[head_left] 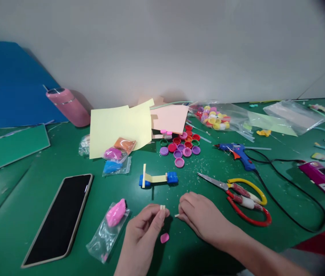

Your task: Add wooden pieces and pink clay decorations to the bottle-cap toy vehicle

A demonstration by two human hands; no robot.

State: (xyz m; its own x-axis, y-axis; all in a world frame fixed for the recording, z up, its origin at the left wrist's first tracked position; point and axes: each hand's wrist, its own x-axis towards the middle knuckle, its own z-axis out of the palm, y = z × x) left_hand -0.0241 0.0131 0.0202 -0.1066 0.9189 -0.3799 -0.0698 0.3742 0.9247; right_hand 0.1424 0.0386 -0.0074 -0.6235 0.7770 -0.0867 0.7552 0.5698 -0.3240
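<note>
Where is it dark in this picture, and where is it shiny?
Head view: the upper right corner fades to black; in that same head view, the pink tumbler has a soft shadow beside it on the gray wall, and the green table darkens below the right hand; also in the head view, the smartphone shows a small glint near its top right.

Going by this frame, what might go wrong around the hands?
The small cream pieces pinched in the left hand might slip out. That hand could brush the loose pink piece lying close by. The right hand might bump the scissors if it swings outward.
</note>
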